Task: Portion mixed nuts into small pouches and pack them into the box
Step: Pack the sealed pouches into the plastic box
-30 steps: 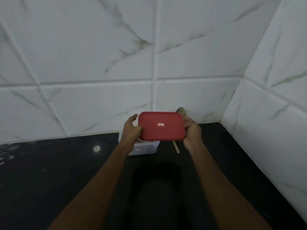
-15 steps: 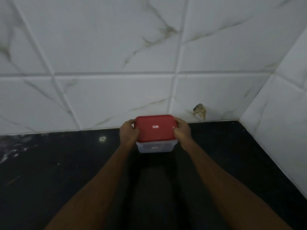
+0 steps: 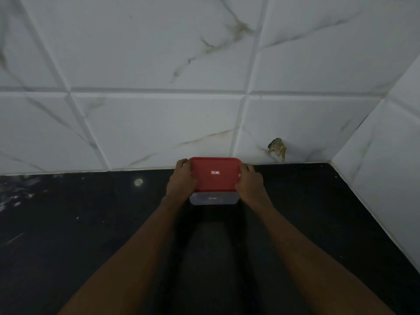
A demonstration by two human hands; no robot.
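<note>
Closing step, by judgement: left hand [image 3: 181,185] and right hand [image 3: 248,184] are gripping, fingers curled, the red rectangular plastic lid [image 3: 214,176] atop the translucent plastic box [image 3: 213,198]; next move is likely requiring even downward pressure

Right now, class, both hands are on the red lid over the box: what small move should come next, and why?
Probably press the lid down at both ends until it seats. The lid lies flat over the box on the counter. The left hand and right hand grip its short ends, and whether its rim is snapped on cannot be told.
</note>
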